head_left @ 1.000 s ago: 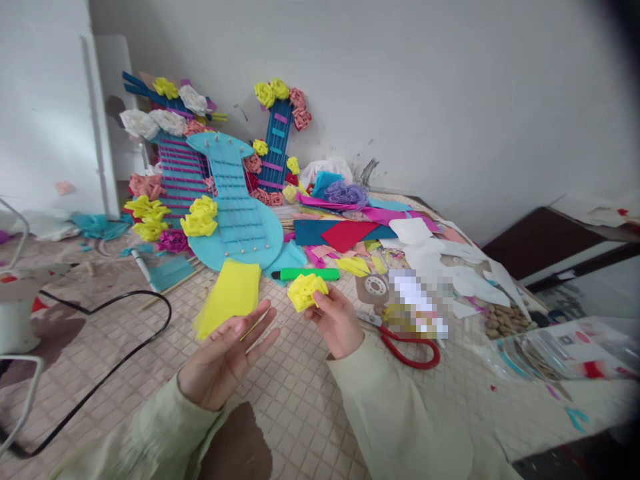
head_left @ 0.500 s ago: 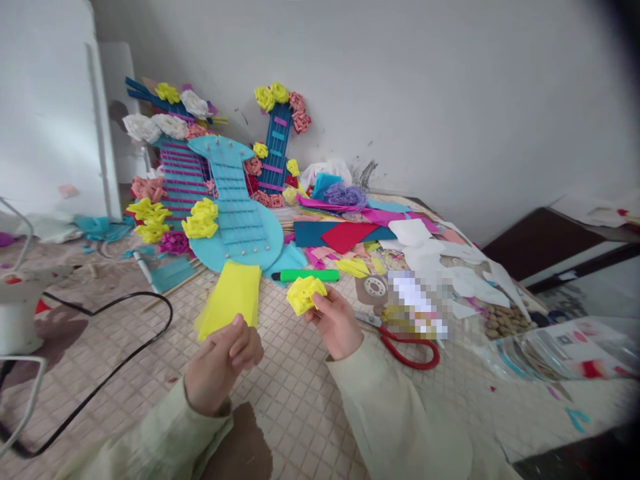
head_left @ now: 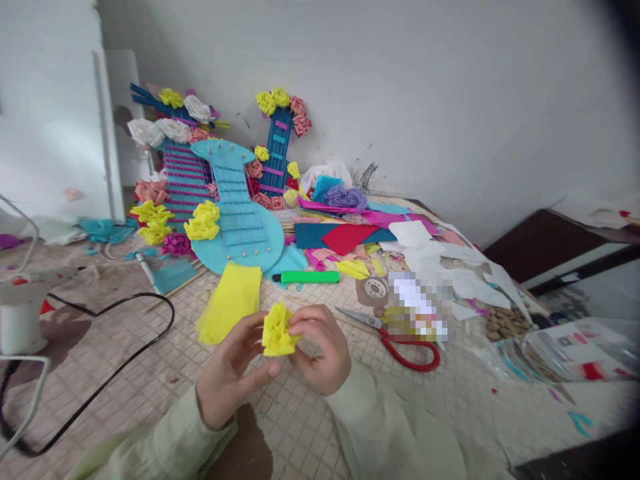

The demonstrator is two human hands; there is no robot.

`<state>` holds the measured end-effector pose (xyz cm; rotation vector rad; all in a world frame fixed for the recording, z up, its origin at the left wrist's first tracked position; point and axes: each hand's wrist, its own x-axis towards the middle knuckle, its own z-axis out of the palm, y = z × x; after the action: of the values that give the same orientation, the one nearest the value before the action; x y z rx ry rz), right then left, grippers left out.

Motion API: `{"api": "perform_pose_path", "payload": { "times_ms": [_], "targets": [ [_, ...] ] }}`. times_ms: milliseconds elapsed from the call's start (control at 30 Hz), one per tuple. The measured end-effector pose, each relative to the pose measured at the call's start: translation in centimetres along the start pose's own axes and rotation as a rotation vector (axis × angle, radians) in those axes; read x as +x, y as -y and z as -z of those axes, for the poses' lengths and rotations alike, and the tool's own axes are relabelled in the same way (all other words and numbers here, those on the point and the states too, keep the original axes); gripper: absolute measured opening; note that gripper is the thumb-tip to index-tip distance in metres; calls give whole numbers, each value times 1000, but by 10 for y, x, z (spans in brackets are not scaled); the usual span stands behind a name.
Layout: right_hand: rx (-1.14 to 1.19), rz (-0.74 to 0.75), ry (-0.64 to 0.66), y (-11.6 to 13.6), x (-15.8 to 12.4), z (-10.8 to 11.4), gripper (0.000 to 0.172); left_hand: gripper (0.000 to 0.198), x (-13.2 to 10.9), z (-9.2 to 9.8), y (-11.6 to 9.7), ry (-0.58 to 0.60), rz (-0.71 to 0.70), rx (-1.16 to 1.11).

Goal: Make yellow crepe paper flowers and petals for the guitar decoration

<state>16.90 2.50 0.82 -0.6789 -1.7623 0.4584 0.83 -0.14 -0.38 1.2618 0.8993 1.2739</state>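
Observation:
A ruffled yellow paper flower [head_left: 279,331] is held up over the table between both of my hands. My right hand [head_left: 323,347] pinches its right side between thumb and fingers. From the left, my left hand [head_left: 235,370] curves around the flower, its fingers reaching behind the petals and its thumb below. Just beyond my left hand lies a yellow paper sheet [head_left: 233,297]. Scissors [head_left: 410,353] with red handles rest to the right of my right hand, and a green marker [head_left: 310,277] lies behind the flower.
A light-blue guitar-shaped craft [head_left: 243,220] with strings stands at the back, near other flower-covered pieces. Coloured paper [head_left: 350,235] and white scraps [head_left: 425,257] spread rightward. A black cable [head_left: 125,367] loops on the left. A tape roll [head_left: 375,287] lies near the scissors.
My right hand has brought the flower left and down, turning it. My left hand has moved right and gone from loosely curled to fingers around the flower.

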Motion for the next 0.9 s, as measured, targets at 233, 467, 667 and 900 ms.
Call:
{"api": "perform_pose_path", "payload": {
  "times_ms": [233, 467, 667, 900],
  "targets": [
    [-96, 96, 105, 3, -1, 0, 32, 27, 6, 0, -11, -69, 53, 1],
    [212, -378, 19, 3, 2, 0, 34, 21, 6, 1, -6, -117, 84, -19],
    [393, -651, 210, -4, -3, -8, 34, 18, 9, -1, -10, -144, 162, 15],
    [465, -761, 273, 1, -3, -9, 50, 17, 12, -1, -13, -165, 200, 145]
  ]
}}
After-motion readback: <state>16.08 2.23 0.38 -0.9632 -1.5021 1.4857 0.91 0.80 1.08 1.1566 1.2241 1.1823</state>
